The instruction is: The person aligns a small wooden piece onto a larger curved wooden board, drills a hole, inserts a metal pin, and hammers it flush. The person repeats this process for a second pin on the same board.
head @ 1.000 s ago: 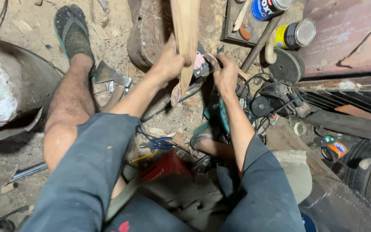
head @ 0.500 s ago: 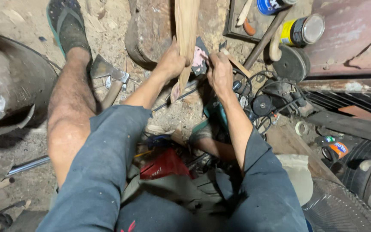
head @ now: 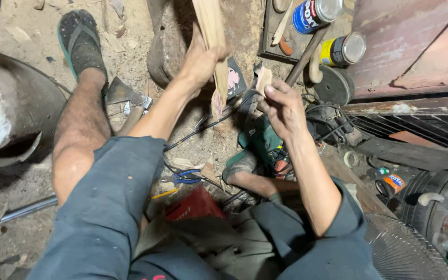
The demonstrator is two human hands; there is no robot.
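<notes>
Both hands have lifted higher than a second ago.
Left hand (head: 200, 62) grips the long pale wooden slat (head: 214, 46); right hand (head: 281, 106) pinches a small wood chip (head: 263, 79). Splinters could jab fingers.

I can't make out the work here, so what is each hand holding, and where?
The left hand grips a long pale wooden slat at mid-length. The right hand pinches a small pale wood chip at its lower end.

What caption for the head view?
Left hand holds a wooden piece; right hand pinches a small chip.
</notes>
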